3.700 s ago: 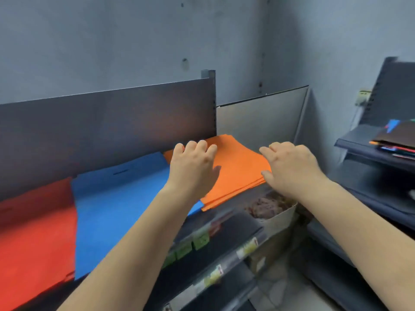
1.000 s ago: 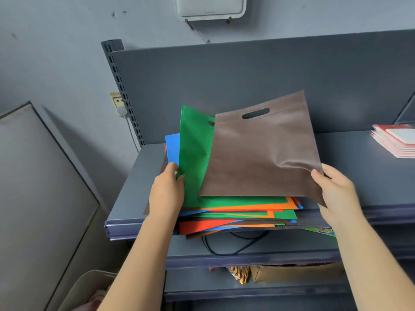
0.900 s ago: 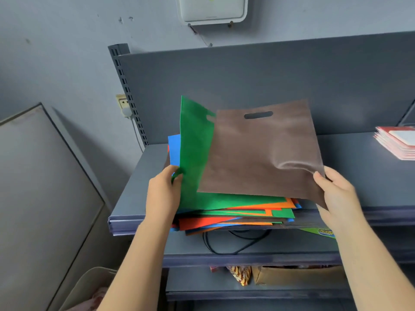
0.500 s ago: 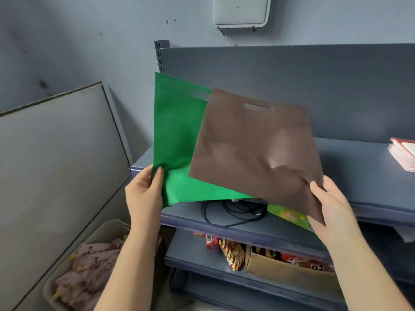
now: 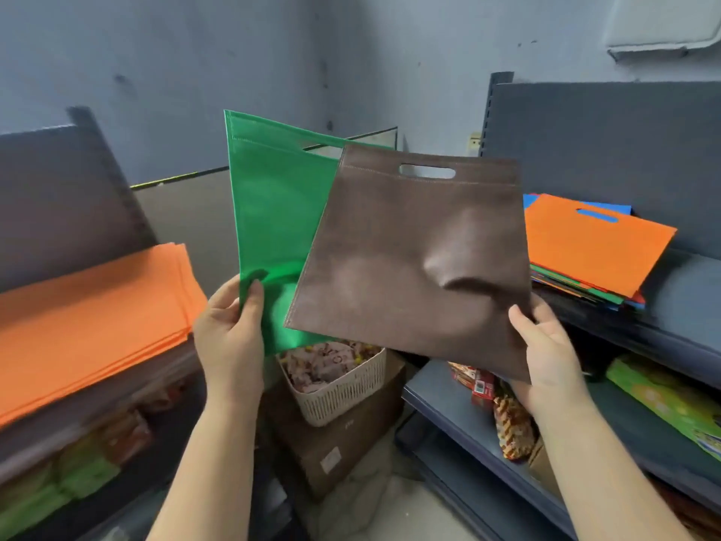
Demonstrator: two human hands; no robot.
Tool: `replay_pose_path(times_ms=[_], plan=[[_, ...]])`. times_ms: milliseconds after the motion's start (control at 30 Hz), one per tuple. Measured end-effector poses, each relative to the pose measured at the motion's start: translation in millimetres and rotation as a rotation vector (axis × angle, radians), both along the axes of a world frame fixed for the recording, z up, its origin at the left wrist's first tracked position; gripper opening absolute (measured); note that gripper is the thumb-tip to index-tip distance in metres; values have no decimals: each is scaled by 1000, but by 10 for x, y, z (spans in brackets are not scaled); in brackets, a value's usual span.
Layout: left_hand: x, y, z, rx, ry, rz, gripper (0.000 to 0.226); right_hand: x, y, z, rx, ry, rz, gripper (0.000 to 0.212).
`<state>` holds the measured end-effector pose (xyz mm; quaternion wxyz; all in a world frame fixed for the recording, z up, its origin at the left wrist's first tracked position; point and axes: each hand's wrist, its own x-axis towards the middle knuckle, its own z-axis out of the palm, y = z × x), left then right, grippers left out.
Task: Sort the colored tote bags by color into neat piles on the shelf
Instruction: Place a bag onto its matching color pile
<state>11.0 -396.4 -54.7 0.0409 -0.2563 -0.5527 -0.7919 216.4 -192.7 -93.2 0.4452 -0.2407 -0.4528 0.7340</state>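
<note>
Between two shelves, left hand (image 5: 230, 329) pinching green bag (image 5: 273, 212); right hand (image 5: 546, 345) gripping brown bag (image 5: 409, 259)

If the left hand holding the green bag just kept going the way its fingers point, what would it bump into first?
The left hand points up and away, gripping the green bag. Beyond the bag, the first thing is probably the grey panel in the corner, beside the orange pile; depth is hard to judge.

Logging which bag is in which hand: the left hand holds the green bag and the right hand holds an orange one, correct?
Not quite. The head view shows the right hand gripping a brown bag, not an orange one. The left hand does hold the green bag.
</note>
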Motion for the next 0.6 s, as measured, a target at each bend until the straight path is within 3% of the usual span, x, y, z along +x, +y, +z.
replay_pose_path(times_ms=[200,333,600], plan=[[-179,-1314,142,46,23,236,30,-738,-793,125,12,71,202,44],[-250,-2246,191,24,38,380,14,-1198,-1500,207,-9,113,369,40],[-212,-4251,322,34,57,694,16,-1978,-3336,328,-95,273,748,37]])
